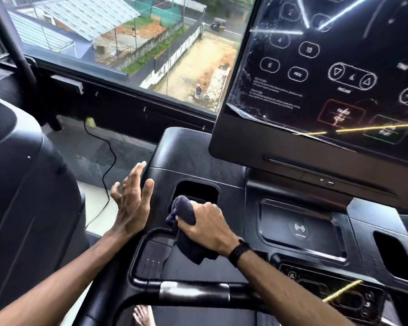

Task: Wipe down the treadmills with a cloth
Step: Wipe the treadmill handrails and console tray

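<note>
A black treadmill console (198, 156) fills the middle and right, with a glossy touch panel (327, 74) standing above it. My right hand (206, 222) grips a dark blue cloth (186, 231) bunched at the near edge of the left cup holder recess (196, 188). The cloth's tail hangs down over the console's front. My left hand (131, 200) hovers with fingers spread beside the console's left edge, holding nothing.
A second treadmill's dark housing (21, 172) stands close on the left. A black cable (108, 158) runs down the floor gap between the machines. A window (127, 38) lies ahead. The handlebar with a silver sensor (193, 291) crosses near me. A wireless charging pad (299, 228) and right cup holder (396, 255) sit to the right.
</note>
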The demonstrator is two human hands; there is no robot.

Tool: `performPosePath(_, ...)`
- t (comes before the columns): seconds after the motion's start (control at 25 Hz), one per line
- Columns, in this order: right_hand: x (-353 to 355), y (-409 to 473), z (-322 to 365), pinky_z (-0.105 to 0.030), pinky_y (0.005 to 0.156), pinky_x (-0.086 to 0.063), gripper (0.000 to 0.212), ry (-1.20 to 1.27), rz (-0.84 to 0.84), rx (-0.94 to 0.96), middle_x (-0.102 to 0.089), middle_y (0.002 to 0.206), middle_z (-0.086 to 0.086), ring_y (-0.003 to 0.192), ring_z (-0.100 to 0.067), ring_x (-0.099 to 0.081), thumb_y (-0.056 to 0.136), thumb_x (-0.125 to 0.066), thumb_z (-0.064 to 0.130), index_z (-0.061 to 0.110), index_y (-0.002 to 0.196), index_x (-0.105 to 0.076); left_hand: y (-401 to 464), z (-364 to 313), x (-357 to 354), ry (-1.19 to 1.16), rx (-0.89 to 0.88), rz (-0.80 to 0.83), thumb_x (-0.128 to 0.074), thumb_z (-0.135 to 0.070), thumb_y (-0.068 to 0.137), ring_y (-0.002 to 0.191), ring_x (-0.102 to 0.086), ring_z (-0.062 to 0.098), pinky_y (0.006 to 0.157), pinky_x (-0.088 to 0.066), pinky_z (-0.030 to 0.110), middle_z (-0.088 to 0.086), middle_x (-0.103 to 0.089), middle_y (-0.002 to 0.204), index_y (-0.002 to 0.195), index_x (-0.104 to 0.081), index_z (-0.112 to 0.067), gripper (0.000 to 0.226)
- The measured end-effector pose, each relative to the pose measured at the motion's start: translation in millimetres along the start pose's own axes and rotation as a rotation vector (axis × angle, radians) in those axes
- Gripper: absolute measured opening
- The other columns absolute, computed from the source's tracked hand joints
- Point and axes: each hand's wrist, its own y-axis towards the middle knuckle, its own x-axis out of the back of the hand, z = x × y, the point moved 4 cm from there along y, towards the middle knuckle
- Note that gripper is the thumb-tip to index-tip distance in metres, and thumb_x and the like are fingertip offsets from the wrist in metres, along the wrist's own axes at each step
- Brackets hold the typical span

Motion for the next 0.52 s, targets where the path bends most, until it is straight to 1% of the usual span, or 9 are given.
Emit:
performPosePath(0.08,40.4,-3.3,-11.9,-0.040,0.072,-0.053,0.052,0.145,-0.043,0.023,-0.074,0.081,-0.001,0.076,-0.019,-0.068,0.074,-0.045,0.060,0.017,0.089,-0.069,-4.3,-16.2,0.2,0.015,-0.038,-0.009,-0.005,-0.077,0.090,0.139,-0.037,0.014,0.118,-0.003,0.050,0.004,-0.045,0.152,0.152,-0.031,-0.026,0.084)
performPosePath(0.16,96.7,-12.0,-16.1,-0.039,0.069,-0.052,0.047,0.177,-0.115,0.054,-0.073,0.083,-0.002,0.079,-0.019,-0.067,0.074,-0.052,0.059,0.015,0.082,-0.066,-10.2,-28.7,-0.7,0.030,-0.051,-0.008,-0.007,-0.075,0.091,0.140,-0.033,0.008,0.118,-0.003,0.050,0.005,-0.043,0.153,0.152,-0.030,-0.026,0.081)
performPosePath(0.2,117.3,-20.3,-17.8,-0.038,0.076,-0.050,0.045,0.069,-0.107,0.057,-0.072,0.097,-0.007,0.093,-0.025,-0.066,0.077,-0.054,0.060,0.018,0.090,-0.066,-14.6,-35.1,-1.8,0.038,-0.052,-0.007,-0.010,-0.072,0.092,0.139,-0.031,0.003,0.119,-0.003,0.050,0.006,-0.044,0.153,0.152,-0.030,-0.026,0.079)
performPosePath(0.24,123.5,-29.3,-26.0,-0.041,0.091,-0.046,0.052,-0.105,-0.022,0.006,-0.065,0.123,-0.011,0.117,-0.031,-0.058,0.082,-0.054,0.064,0.022,0.112,-0.064,-19.7,-41.2,-3.2,0.041,-0.050,-0.009,-0.012,-0.068,0.092,0.137,-0.028,-0.004,0.119,-0.003,0.051,0.008,-0.047,0.150,0.152,-0.031,-0.026,0.076)
performPosePath(0.28,115.3,-40.4,-35.4,-0.049,0.110,-0.033,0.077,-0.246,0.148,-0.088,-0.043,0.151,-0.015,0.141,-0.034,-0.036,0.084,-0.050,0.072,0.020,0.141,-0.046,-24.6,-46.4,-4.9,0.041,-0.048,-0.007,-0.014,-0.065,0.093,0.133,-0.024,-0.013,0.119,-0.002,0.051,0.009,-0.051,0.146,0.152,-0.032,-0.025,0.073)
performPosePath(0.32,93.0,-52.6,-44.9,-0.060,0.118,-0.011,0.102,-0.294,0.329,-0.162,-0.008,0.165,-0.017,0.152,-0.036,-0.004,0.082,-0.044,0.082,0.019,0.157,-0.016,-29.6,-51.2,-8.1,0.046,-0.056,0.005,-0.016,-0.062,0.093,0.128,-0.021,-0.019,0.119,-0.001,0.050,0.009,-0.053,0.143,0.152,-0.033,-0.024,0.071)
performPosePath(0.36,66.0,-66.8,-52.9,-0.068,0.115,0.006,0.117,-0.309,0.449,-0.203,0.021,0.163,-0.017,0.149,-0.037,0.022,0.076,-0.041,0.089,0.021,0.158,0.010,-35.7,-56.9,-12.5,0.061,-0.073,0.019,-0.017,-0.061,0.094,0.127,-0.023,-0.018,0.119,0.001,0.048,0.008,-0.053,0.141,0.151,-0.033,-0.023,0.070)
performPosePath(0.44,22.1,-73.0,-69.5,-0.075,0.105,0.017,0.127,-0.325,0.444,-0.190,0.045,0.152,-0.015,0.138,-0.037,0.043,0.072,-0.045,0.091,0.025,0.152,0.028,-45.2,-63.6,-21.1,0.112,-0.103,0.019,-0.017,-0.061,0.095,0.134,-0.032,0.000,0.117,0.003,0.041,0.007,-0.048,0.148,0.151,-0.032,-0.024,0.069)
performPosePath(0.52,12.3,-62.3,-80.5,-0.075,0.104,0.018,0.124,-0.298,0.380,-0.184,0.048,0.149,-0.014,0.137,-0.037,0.044,0.074,-0.044,0.089,0.027,0.151,0.030,-53.5,-64.1,-29.2,0.178,-0.105,0.015,-0.017,-0.060,0.096,0.141,-0.033,0.012,0.116,0.003,0.037,0.003,-0.038,0.157,0.151,-0.033,-0.024,0.068)
